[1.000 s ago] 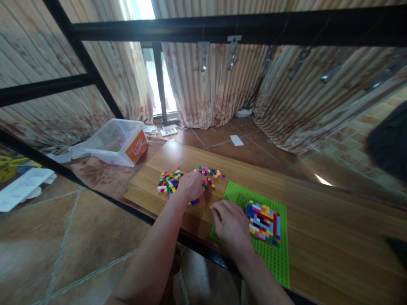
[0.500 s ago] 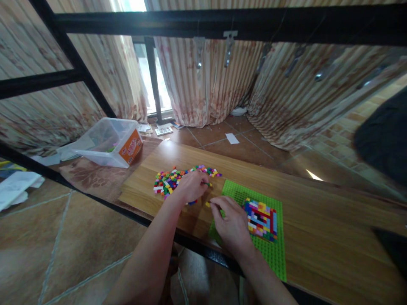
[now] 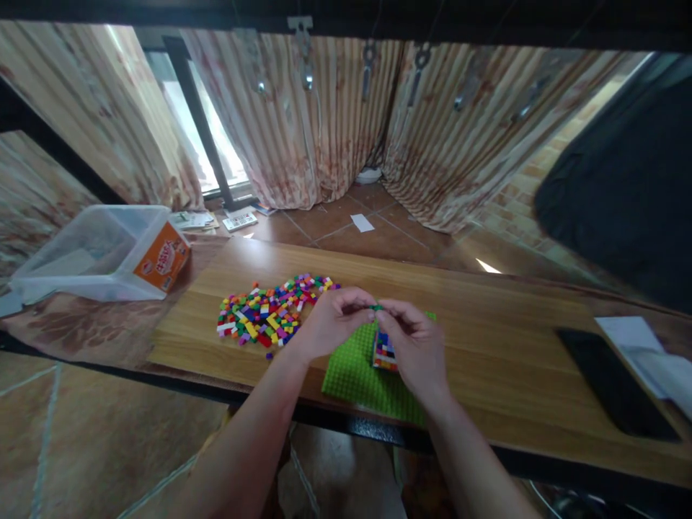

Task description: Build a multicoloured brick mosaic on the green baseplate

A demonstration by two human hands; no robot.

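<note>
together, my left hand (image 3: pixel 334 323) and right hand (image 3: pixel 422 347) pinch a small green piece (image 3: pixel 377 308) between nearly closed fingertips; whether it's one brick or two i can't tell. below, my right hides much of the brick mosaic (image 3: pixel 383 352) on the green baseplate (image 3: pixel 354 380).

Looks like a home, living-room type space. Evidence: floor-length striped curtains (image 3: pixel 335 137) with a reddish print, window (image 3: pixel 181 112) daylight at left, brown floor tiles (image 3: pixel 102 440) with pale joints, brick-pattern wall (image 3: pixel 512 205) at right. Wood-look table (image 3: pixel 502 353), patterned cloth (image 3: pixel 102 324) at its left end. Toy bricks (image 3: pixel 259 313) and green baseplate (image 3: pixel 354 371) on it, clear plastic bin (image 3: pixel 97 287) on the cloth. Loose papers (image 3: pixel 193 220) near the window. Reads domestic, exact room can't tell.
</note>
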